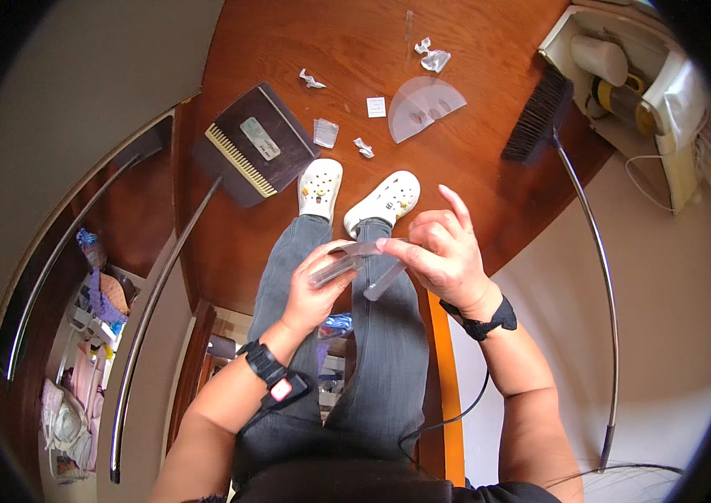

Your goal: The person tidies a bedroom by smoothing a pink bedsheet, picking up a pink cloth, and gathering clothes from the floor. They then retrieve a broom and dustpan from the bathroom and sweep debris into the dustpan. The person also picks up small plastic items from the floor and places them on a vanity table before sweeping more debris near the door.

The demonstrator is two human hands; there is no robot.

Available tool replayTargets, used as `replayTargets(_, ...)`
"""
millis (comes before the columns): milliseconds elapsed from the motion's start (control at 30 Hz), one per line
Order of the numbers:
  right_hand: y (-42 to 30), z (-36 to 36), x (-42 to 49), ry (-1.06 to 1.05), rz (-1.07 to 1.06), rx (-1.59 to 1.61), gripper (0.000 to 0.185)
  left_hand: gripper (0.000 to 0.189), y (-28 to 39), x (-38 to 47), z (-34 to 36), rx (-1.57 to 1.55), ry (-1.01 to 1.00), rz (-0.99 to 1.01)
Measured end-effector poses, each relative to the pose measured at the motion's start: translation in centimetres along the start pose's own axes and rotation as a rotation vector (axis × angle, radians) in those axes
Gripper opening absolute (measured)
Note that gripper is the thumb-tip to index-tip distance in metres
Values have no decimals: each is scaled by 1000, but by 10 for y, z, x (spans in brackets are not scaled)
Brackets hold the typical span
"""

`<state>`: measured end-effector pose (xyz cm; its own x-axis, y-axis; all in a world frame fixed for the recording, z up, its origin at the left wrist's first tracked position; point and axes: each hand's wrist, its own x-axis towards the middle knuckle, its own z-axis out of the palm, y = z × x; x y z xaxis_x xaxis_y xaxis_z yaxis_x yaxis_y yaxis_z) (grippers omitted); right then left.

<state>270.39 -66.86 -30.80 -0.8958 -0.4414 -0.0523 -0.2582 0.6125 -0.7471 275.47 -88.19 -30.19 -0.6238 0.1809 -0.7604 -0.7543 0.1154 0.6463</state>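
My left hand [317, 283] holds a small clear plastic piece [335, 270], flat and layered, between thumb and fingers above my knees. A translucent plastic strip [361, 248] runs from it to my right hand [437, 251], whose thumb and fingertip pinch it. Part of the strip hangs below, over my jeans. Beyond my shoes, on the wooden floor [343, 38], lie a folded translucent sheet [421, 110] with cut-outs, a small white printed square [376, 107], a folded clear wrapper [326, 133] and several crumpled scraps [363, 148].
A dark dustpan [229, 151] with a yellow comb edge and long metal handle lies left. A broom [534, 119] leans at the right, near an open white box [676, 170] holding a white roll. A mirrored panel [148, 188] stands at the left. A black cable [456, 418] hangs beside my leg.
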Motion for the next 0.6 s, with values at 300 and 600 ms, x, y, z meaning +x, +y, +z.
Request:
replayTargets(300, -100, -116, -9, 291, 46, -118, 23, 24, 121, -70, -2, 312, -269, 349)
replayTargets(600, -265, -247, -10, 437, 50, -305, 26, 27, 257, -182, -10, 403, -324, 818)
